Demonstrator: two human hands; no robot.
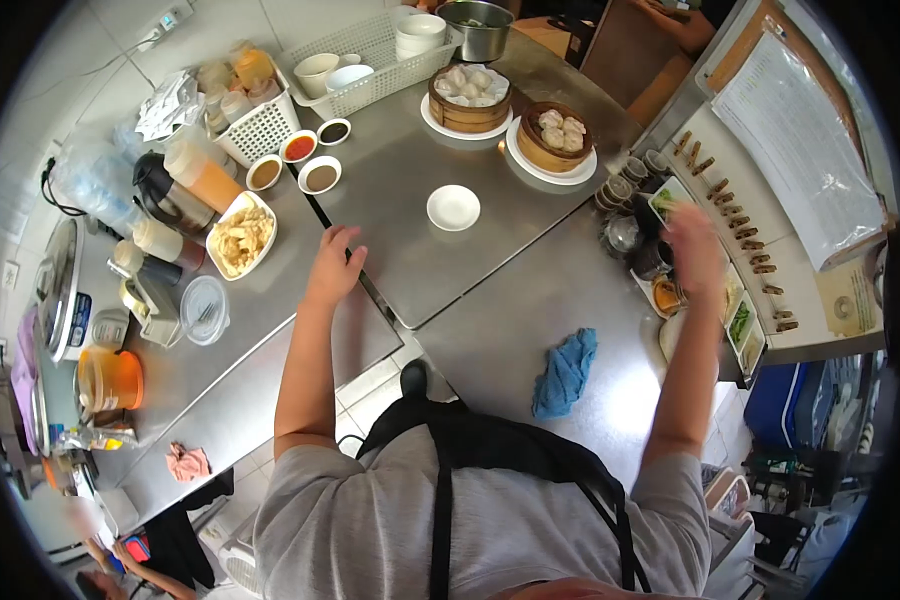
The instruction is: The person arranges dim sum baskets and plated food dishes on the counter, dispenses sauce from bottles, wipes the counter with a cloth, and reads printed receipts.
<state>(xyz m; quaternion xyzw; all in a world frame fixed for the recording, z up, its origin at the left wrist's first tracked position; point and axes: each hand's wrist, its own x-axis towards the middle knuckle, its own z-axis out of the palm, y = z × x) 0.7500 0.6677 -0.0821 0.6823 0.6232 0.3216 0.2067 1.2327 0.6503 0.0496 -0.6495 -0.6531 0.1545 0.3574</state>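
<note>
My left hand (336, 266) hovers over the steel counter with its fingers apart and nothing in them. Close to it are a sauce dish (320, 175) with brown sauce and a white bowl of pale fried pieces (241, 236). At the right, my right hand (694, 250) is smeared by motion over a rack of small containers. Its fingers do not show clearly. Beneath and beside it are a dark cup (653, 259) and a tray of chopped greens (739, 323). An empty white dish (453, 208) sits between my hands.
Two bamboo steamers of dumplings, one (470, 97) and another (555, 135), stand on white plates. A blue cloth (565, 373) lies on the near counter. Bottles and a white basket (262, 130) line the left wall. Another person's arm (138, 563) shows at lower left.
</note>
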